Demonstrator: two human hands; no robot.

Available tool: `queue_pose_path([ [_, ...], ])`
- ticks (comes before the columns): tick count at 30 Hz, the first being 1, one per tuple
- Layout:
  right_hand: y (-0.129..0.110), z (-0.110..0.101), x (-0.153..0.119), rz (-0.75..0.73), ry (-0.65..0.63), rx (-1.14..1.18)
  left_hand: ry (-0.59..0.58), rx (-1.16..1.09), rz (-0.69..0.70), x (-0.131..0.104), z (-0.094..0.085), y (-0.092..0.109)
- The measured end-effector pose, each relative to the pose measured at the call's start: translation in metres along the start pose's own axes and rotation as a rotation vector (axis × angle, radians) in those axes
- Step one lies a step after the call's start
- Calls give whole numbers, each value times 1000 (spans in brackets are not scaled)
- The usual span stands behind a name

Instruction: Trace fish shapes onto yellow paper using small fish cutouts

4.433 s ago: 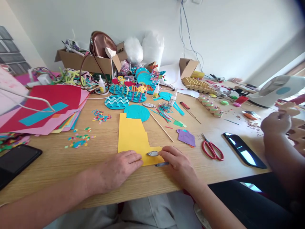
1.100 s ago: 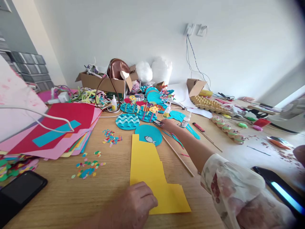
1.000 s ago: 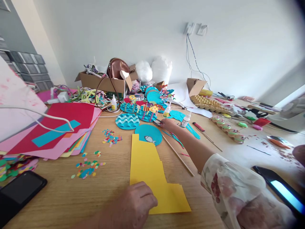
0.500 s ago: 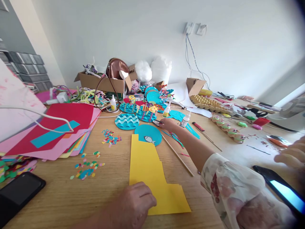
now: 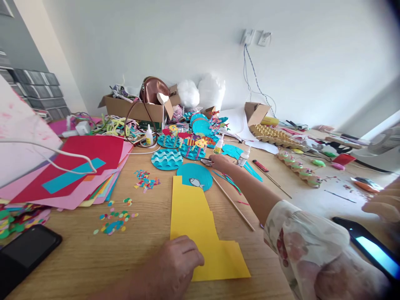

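My left hand lies over the lower left part of a yellow paper sheet, its fingers curled and pressing it to the table; the thumb is hidden. The sheet has a stepped, cut outline. At its top it overlaps a round blue piece on which a small grey paper fish lies. My right hand reaches forward beyond the blue disc, fingers closed around what looks like scissors, small and partly covered. Just left of the hand is a disc with wavy blue strips.
Glue bottles stand right of my right hand, near a wooden stick and a red cutter. Confetti and coloured paper sheets lie left. A phone rests front left. Another person's hand shows at right.
My right hand has shifted very slightly at the scissors. My left hand stays on the yellow sheet, and the view has moved only a little.
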State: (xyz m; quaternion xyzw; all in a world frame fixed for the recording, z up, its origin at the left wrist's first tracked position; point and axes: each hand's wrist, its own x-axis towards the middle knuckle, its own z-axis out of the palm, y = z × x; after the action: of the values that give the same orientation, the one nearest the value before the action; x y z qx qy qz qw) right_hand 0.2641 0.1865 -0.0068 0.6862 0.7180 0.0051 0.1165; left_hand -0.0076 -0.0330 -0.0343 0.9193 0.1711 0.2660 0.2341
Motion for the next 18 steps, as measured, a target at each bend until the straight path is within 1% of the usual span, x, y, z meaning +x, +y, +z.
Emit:
queue_pose_path([
  [3, 1, -2, -6, 1, 21, 22, 7, -4, 6, 0, 0, -1],
  [9, 5, -7, -21, 15, 91, 45, -25, -10, -35, 1, -2, 0],
  [13, 2, -12, -32, 3, 118, 51, -38, -12, -56, 2, -4, 1],
  [15, -2, -15, -38, -29, 132, 57, -25, -18, -76, 2, -5, 0],
  [18, -11, -19, -52, -100, 147, 69, 35, -59, -105, 2, -6, -2],
])
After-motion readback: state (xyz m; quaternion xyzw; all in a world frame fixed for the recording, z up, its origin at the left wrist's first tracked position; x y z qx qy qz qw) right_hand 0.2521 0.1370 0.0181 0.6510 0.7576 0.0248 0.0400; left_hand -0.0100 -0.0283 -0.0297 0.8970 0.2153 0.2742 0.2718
